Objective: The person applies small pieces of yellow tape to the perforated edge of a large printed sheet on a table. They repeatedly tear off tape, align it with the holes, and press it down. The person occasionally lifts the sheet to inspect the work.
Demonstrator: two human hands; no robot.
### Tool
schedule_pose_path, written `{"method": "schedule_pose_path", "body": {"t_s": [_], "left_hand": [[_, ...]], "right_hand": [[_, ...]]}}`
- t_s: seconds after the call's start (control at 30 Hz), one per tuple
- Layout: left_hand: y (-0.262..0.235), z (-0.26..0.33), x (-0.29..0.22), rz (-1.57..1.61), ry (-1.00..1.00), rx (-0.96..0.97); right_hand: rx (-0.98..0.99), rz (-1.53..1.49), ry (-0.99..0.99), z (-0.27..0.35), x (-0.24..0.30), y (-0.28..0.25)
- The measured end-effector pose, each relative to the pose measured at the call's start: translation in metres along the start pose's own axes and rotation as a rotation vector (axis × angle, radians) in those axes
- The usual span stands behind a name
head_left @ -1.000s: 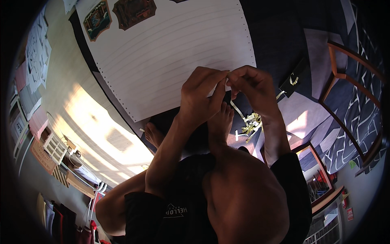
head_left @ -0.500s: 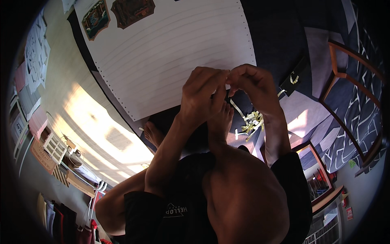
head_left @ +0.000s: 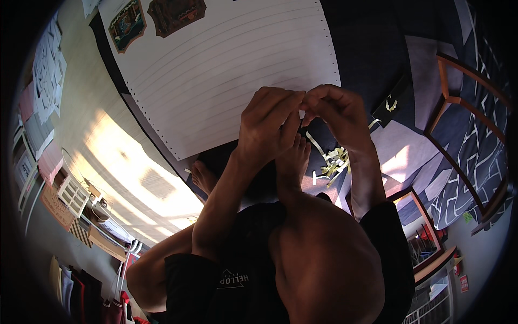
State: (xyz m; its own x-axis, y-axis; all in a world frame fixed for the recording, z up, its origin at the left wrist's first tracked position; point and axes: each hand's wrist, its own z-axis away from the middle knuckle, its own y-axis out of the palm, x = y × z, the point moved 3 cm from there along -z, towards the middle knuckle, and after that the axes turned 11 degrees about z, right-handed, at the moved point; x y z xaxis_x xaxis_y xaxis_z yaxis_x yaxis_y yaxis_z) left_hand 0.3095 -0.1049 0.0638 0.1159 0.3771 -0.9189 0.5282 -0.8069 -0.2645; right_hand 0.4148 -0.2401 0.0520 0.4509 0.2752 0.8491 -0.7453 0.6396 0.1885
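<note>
My left hand (head_left: 268, 121) and my right hand (head_left: 337, 110) meet fingertip to fingertip above the near edge of a large white lined sheet (head_left: 226, 70). Both are closed in a pinch. A tiny pale piece shows between the fingertips, too small to name. Below my right hand lies a tangled heap of pale yellowish strips (head_left: 337, 162), with one longer strip (head_left: 317, 143) reaching up from it. Two dark decorated plaques, one with a green and blue picture (head_left: 128, 27) and one brown (head_left: 176, 16), rest on the far left of the sheet.
A dark flat panel (head_left: 389, 101) with strip scraps on it lies to the right. Wooden chair frames (head_left: 475, 73) stand at the far right. My bare feet (head_left: 294, 162) are just under my hands. Sunlight falls on the wooden floor (head_left: 129, 167) at left.
Both hands stay pinched together at nearly the same spot. Only the fingers shift slightly, the left ones stretching a little further toward the right hand.
</note>
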Motion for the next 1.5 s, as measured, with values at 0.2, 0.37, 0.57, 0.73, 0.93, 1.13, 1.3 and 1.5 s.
{"method": "schedule_pose_path", "body": {"t_s": [0.2,0.37,0.57,0.73,0.93,1.13,1.3,1.5], "left_hand": [[-0.0010,0.0005,0.0010,0.000,-0.006,0.005],[-0.0023,-0.0004,0.0009,0.015,-0.027,-0.009],[-0.0037,0.0003,0.0015,0.017,-0.030,-0.012],[-0.0044,0.0007,0.0023,0.018,-0.040,-0.017],[-0.0061,0.0016,0.0030,0.083,-0.160,-0.007],[-0.0068,0.0020,0.0038,0.091,-0.173,-0.016],[-0.0065,0.0014,0.0029,0.036,-0.123,-0.011],[-0.0058,0.0010,0.0030,0.033,-0.102,-0.021]], "right_hand": [[0.004,-0.010,-0.001,-0.0003,-0.0016,0.0011],[0.009,0.022,-0.007,-0.0008,0.0019,0.0039],[0.021,0.023,-0.012,-0.0009,0.0010,0.0050],[0.029,0.017,-0.021,-0.0014,-0.0002,0.0056],[0.018,0.047,-0.009,-0.0021,0.0001,0.0063],[0.011,0.145,-0.063,-0.0015,0.0040,0.0086],[0.018,0.123,-0.075,-0.0022,0.0012,0.0086],[0.012,0.111,-0.083,-0.0022,0.0004,0.0088]]}}
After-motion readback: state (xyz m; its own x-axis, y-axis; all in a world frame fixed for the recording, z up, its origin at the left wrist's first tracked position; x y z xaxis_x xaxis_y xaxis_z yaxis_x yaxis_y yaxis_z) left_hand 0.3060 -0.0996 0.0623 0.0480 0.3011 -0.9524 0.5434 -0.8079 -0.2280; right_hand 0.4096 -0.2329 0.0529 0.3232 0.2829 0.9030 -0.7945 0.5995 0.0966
